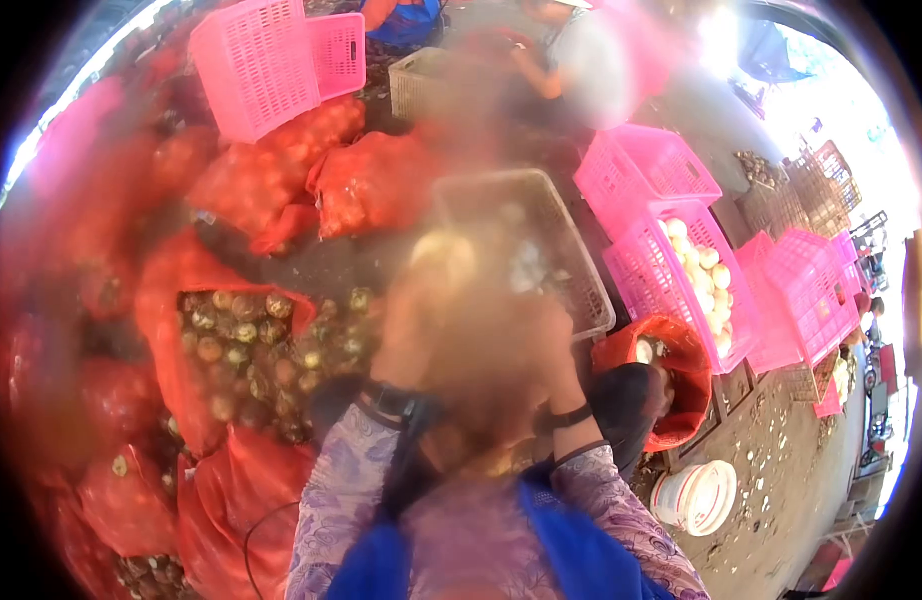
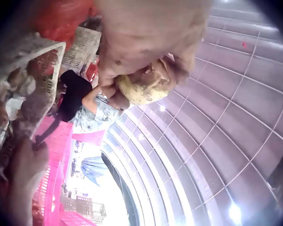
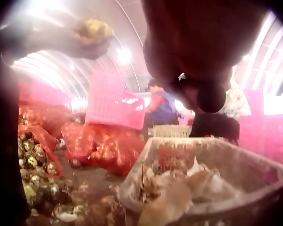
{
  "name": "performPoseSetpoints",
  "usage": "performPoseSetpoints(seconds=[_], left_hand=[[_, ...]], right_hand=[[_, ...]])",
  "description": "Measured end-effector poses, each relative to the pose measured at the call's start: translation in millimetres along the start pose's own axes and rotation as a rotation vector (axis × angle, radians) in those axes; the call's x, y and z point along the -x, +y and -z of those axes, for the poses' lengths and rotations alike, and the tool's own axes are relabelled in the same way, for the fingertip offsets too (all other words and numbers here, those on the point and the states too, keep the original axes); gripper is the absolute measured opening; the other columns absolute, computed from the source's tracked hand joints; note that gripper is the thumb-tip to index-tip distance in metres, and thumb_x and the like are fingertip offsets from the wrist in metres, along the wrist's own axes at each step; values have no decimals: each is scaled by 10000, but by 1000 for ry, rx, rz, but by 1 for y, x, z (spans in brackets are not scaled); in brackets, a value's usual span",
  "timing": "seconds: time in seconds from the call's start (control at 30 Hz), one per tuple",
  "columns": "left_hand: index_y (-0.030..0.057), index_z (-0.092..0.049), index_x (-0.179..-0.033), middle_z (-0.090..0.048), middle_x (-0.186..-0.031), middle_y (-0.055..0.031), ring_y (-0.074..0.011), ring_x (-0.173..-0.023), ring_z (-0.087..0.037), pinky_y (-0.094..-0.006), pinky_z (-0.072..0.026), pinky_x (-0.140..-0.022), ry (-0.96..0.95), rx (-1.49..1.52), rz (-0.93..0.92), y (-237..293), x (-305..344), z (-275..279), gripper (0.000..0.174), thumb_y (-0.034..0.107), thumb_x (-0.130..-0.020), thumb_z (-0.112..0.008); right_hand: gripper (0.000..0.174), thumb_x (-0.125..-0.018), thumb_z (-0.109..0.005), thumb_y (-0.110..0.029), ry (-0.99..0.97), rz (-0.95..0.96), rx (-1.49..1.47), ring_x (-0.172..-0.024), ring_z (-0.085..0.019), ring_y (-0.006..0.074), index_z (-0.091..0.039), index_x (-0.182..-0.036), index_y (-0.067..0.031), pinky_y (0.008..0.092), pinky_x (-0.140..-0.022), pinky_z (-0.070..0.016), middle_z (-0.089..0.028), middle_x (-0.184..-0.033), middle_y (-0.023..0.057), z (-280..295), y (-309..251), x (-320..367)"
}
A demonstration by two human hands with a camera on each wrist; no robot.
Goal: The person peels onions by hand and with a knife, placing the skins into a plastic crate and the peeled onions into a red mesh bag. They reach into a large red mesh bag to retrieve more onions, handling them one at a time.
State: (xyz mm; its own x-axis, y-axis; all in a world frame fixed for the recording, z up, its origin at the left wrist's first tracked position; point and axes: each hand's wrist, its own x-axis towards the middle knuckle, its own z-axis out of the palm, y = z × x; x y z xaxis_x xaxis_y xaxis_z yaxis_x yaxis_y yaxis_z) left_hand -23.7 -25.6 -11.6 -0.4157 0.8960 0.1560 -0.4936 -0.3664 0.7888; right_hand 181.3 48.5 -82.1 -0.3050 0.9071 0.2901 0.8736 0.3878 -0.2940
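My left hand point(image 2: 151, 37) grips a yellowish onion point(image 2: 144, 89) with brown, peeling skin, its fingers bent round the sides. In the right wrist view that onion point(image 3: 95, 29) is held up at the upper left. My right hand point(image 3: 198, 56) looms dark and close there, fingers curled, over a pale crate point(image 3: 226, 205) with onion skins and pieces inside. The left wrist view has my right hand point(image 2: 26, 174) at the lower left, a dark slim thing point(image 2: 48, 132) rising from its fingers; I cannot tell what kind. A blur hides much of both hands in the head view.
An open red mesh bag of unpeeled onions point(image 1: 246, 350) lies at the left, beside full red bags point(image 1: 371, 185). On the right are a pink crate of pale peeled onions point(image 1: 736, 330), a red-lined container point(image 1: 686, 390) and a white bucket point(image 1: 696, 497). Another person point(image 1: 586, 65) sits opposite.
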Motion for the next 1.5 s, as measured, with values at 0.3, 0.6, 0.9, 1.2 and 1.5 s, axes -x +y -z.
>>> performPoseSetpoints(seconds=[0.3, 0.6, 0.9, 1.2, 1.5], left_hand=[[55, -620, -1276, -666, -957, 26, -45, -736, -575, -206, -473, -584, -76, 198, 226, 24, 0, -14, 383, 324, -1006, -651], [108, -632, -1212, -657, -871, 44, -58, -654, -570, -213, -469, -557, 148, 435, 369, 38, -4, -24, 374, 432, -1026, -614], [99, -631, -1189, -623, -823, 27, -117, -706, -609, -259, -513, -590, 372, 267, 565, 78, 5, -71, 385, 448, -1029, -606], [116, -607, -1241, -629, -850, 10, -122, -747, -615, -288, -521, -618, 294, 233, 386, 53, 6, -62, 309, 327, -1016, -606], [89, -617, -1229, -649, -988, 1, -105, -837, -614, -251, -509, -644, 22, 168, 335, -21, -3, 10, 350, 374, -1032, -570]], right_hand=[[543, -945, -598, -74, 83, 67, -459, -832, -707, 283, -498, -1477, -41, 360, -764, -559, -701, -920, 171, 116, -52, 7], [493, -975, -590, -274, -159, 204, -185, -955, -718, 329, -563, -1371, 18, 394, -864, -557, -725, -1085, 149, 139, -101, 22], [419, -943, -635, -313, -66, 264, -8, -901, -727, 321, -616, -1236, -14, 417, -786, -569, -719, -1067, 145, 94, -115, 16], [382, -939, -644, -297, -53, 241, 23, -856, -728, 317, -620, -1206, -25, 421, -731, -568, -720, -1013, 140, 71, -112, 13], [344, -936, -652, -280, -46, 215, 41, -810, -729, 312, -624, -1176, -36, 424, -677, -568, -722, -959, 136, 73, -104, 12]])
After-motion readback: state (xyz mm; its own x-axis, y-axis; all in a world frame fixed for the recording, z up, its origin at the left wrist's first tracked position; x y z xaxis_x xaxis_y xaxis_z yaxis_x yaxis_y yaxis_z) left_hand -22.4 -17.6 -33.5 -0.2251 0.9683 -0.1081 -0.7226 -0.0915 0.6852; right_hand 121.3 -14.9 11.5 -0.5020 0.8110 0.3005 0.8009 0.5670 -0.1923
